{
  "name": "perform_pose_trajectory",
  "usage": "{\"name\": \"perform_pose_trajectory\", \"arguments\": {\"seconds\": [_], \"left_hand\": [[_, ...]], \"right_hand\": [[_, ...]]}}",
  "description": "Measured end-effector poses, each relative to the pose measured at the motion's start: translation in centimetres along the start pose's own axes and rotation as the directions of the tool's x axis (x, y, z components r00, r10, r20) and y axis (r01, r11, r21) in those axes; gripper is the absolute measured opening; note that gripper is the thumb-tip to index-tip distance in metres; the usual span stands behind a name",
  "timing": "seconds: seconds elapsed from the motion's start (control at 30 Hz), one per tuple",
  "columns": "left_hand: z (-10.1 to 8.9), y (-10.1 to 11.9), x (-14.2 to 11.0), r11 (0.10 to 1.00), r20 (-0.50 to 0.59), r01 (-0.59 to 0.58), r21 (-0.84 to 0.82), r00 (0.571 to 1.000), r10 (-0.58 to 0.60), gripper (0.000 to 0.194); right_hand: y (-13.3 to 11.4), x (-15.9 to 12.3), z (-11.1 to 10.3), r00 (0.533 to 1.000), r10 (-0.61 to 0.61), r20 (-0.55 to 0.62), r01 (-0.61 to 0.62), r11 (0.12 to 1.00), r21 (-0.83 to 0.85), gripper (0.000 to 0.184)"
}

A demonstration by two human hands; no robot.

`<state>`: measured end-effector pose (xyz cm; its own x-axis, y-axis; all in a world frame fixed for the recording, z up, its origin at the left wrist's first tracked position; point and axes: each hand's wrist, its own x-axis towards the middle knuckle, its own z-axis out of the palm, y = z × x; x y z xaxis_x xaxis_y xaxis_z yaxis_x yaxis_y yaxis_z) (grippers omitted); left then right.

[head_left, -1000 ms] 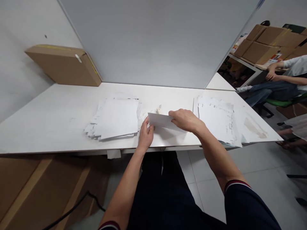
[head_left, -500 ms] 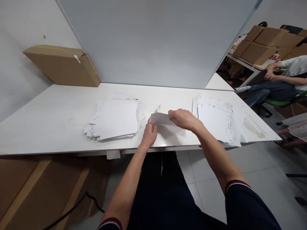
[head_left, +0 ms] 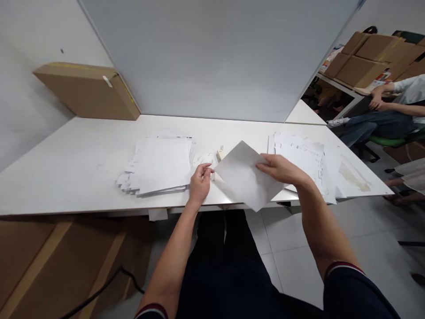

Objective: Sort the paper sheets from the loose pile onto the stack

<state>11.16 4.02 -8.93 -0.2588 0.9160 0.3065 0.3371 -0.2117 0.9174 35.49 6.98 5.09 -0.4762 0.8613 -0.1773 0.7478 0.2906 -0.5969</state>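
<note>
A white sheet of paper (head_left: 244,175) is tilted above the middle of the table, one corner toward me. Its right side is pinched between the thumb and fingers of my right hand (head_left: 279,169). My left hand (head_left: 200,182) is just off the sheet's left corner, fingers loosely curled and apart, with nothing in them that I can see. Left of it lies an uneven stack of paper (head_left: 162,164). A second stack with dark marks (head_left: 303,159) lies on the right, partly behind my right hand. A small cream-coloured object (head_left: 219,154) sits behind the sheet.
A grey-white panel (head_left: 212,57) rises along the back of the white table (head_left: 83,168). A flat cardboard box (head_left: 86,91) leans at the back left. To the right, a seated person (head_left: 395,106) is near a table piled with cartons (head_left: 363,71).
The sheet has swung from a bent strip between both hands to a flat diamond shape. My right hand has moved right with it, and my left hand has let go.
</note>
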Motion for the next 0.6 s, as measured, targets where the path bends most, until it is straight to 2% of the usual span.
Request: {"name": "perform_pose_trajectory", "arguments": {"seconds": [0.03, 0.1, 0.17, 0.27, 0.37, 0.6], "left_hand": [[-0.1, -0.1, 0.1, 0.998, 0.022, -0.024, 0.060, 0.999, 0.022, 0.028], [0.1, -0.3, 0.5, 0.974, 0.098, -0.112, 0.199, 0.991, 0.094, 0.033], [0.5, -0.4, 0.8, 0.915, 0.181, -0.206, 0.348, 0.972, 0.150, 0.040], [1.3, -0.3, 1.2, 0.810, 0.259, -0.259, 0.526, 0.956, 0.138, 0.051], [1.9, -0.2, 1.3, 0.741, 0.281, -0.259, 0.620, 0.955, 0.099, 0.057], [2.1, -0.5, 1.4, 0.707, 0.285, -0.255, 0.659, 0.955, 0.079, 0.061]], "right_hand": [[1.2, -0.2, 0.7, 0.996, 0.050, 0.068, -0.059, 0.990, 0.127, 0.023], [3.6, -0.2, 2.8, 0.967, 0.166, 0.195, -0.224, 0.918, 0.329, 0.025], [5.7, -0.1, 5.0, 0.938, 0.246, 0.244, -0.338, 0.803, 0.490, 0.026], [7.6, 0.1, 7.1, 0.923, 0.291, 0.251, -0.383, 0.643, 0.663, 0.025], [8.4, 0.6, 7.4, 0.922, 0.297, 0.248, -0.379, 0.566, 0.732, 0.026], [8.9, 1.7, 7.0, 0.905, 0.353, 0.236, -0.402, 0.535, 0.743, 0.025]]}}
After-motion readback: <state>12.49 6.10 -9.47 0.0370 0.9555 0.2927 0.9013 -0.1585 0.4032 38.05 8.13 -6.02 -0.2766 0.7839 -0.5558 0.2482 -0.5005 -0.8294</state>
